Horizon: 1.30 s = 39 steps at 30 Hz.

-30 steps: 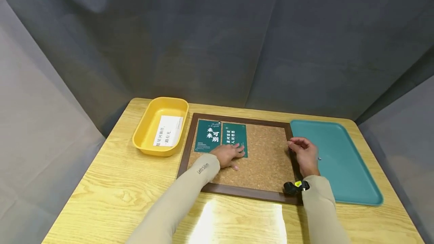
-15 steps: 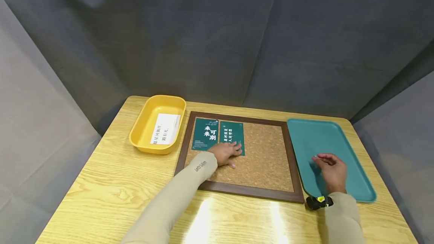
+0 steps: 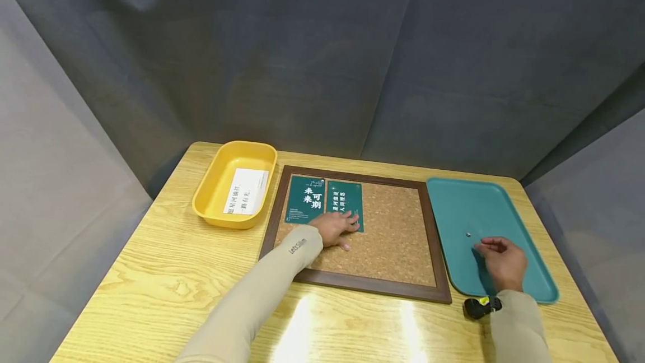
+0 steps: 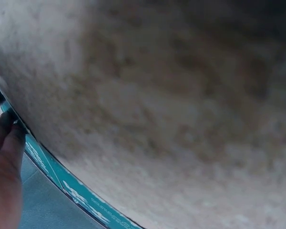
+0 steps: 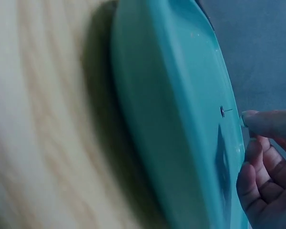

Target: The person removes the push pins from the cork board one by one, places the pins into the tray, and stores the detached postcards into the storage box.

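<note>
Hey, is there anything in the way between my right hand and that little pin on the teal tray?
Nothing visible blocks it. The pin lies on the tray, just off the fingertips of your right hand, with only tray surface showing between them.

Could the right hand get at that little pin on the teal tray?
Probably yes: the right hand is over the teal tray, close to the pin, and nothing visible stands between them. Whether it holds something is unclear.
</note>
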Each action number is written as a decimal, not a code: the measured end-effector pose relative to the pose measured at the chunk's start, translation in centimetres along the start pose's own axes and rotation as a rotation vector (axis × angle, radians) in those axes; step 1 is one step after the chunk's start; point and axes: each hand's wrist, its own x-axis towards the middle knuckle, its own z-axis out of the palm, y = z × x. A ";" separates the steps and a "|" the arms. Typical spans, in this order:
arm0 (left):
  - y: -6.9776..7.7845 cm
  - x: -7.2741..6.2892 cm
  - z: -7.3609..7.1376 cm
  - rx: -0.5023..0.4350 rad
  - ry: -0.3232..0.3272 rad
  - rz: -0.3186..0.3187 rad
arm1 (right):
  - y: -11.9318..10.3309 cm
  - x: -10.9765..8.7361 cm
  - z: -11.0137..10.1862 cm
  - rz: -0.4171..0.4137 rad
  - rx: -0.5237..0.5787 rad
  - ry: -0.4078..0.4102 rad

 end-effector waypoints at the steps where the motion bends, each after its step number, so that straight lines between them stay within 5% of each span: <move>1: 0.0 0.0 0.0 0.002 0.000 -0.002 | 0.0 0.1 0.0 0.000 -0.011 0.002; 39: 0.1 -0.1 0.0 0.007 0.006 0.002 | 1.2 0.5 0.0 0.049 0.104 0.032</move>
